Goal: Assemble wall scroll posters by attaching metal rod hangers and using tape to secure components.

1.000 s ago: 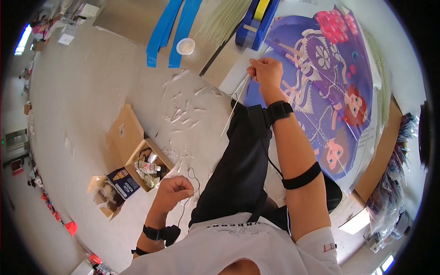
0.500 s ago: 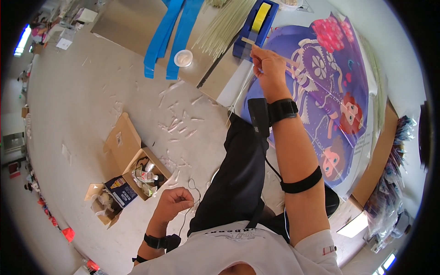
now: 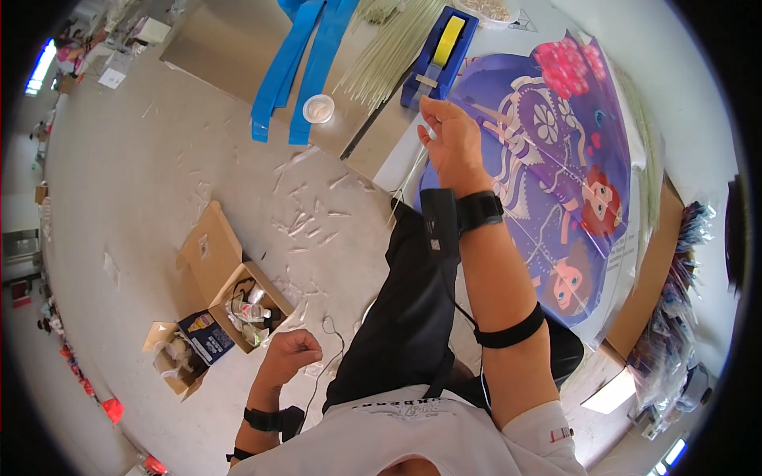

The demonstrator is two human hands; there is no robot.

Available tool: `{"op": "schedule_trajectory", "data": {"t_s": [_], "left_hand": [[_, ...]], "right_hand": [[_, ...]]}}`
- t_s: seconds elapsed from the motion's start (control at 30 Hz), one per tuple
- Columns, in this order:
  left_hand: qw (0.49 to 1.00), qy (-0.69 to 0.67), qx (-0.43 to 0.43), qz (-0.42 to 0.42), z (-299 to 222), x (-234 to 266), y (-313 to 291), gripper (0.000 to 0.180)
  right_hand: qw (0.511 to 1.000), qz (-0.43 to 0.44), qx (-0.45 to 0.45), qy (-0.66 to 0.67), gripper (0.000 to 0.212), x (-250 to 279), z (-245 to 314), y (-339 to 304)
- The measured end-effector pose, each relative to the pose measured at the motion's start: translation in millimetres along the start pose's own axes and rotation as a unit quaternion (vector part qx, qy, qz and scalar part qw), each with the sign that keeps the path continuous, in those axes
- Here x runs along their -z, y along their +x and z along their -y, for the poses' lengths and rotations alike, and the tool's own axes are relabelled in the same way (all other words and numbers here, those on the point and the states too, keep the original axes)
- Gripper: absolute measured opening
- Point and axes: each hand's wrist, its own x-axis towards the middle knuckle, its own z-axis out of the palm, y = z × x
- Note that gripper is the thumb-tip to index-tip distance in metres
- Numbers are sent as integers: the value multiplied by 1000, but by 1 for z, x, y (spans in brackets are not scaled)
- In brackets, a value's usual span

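My right hand (image 3: 452,141) is reached forward at the front end of a blue tape dispenser (image 3: 463,59). Its bent fingertips pinch what looks like the end of the clear tape (image 3: 429,80), which comes off a yellow-cored roll (image 3: 449,40); the strip is hard to make out. Beneath that hand and forearm lies a purple foil sheet (image 3: 508,103) printed with a cartoon princess and pink flowers. My left hand (image 3: 290,355) hangs low at the left by my leg, thumb and fingers pressed together. Whatever it may hold is too small to tell.
Thin pale sticks (image 3: 389,51) and blue strips (image 3: 313,71) lie on the table beside a small white cup (image 3: 318,109). An open cardboard box (image 3: 274,292) with a bottle stands on the floor among scattered scraps. Bagged goods (image 3: 675,317) line the right.
My right hand has drawn back a little toward me and to the left from the dispenser. My left hand has shifted slightly left and stays closed.
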Motion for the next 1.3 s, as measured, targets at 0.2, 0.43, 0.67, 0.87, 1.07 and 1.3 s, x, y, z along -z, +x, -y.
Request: {"op": "schedule_trajectory", "data": {"t_s": [0.2, 0.43, 0.67, 0.87, 1.07, 1.3], "left_hand": [[999, -10, 25, -17, 14, 10, -1, 6], [999, -31, 40, -19, 18, 9, 5, 6], [998, -24, 42, -37, 24, 13, 5, 6], [997, 62, 43, -18, 31, 13, 22, 6], [996, -20, 22, -82, 42, 31, 2, 10], [997, 45, -2, -56, 8, 36, 21, 5]], "right_hand": [[1000, 3, 18, 17, 9, 2, -12, -10], [990, -59, 51, -119, 16, 3, 1, 10], [997, -71, -33, 4, 7, -15, 0, 22], [778, -35, 294, -554, 7, 50, -69, 99], [998, -40, 27, 36, 7, -4, -14, -6], [977, 24, 122, 171, 6, 138, 48, -79]]}}
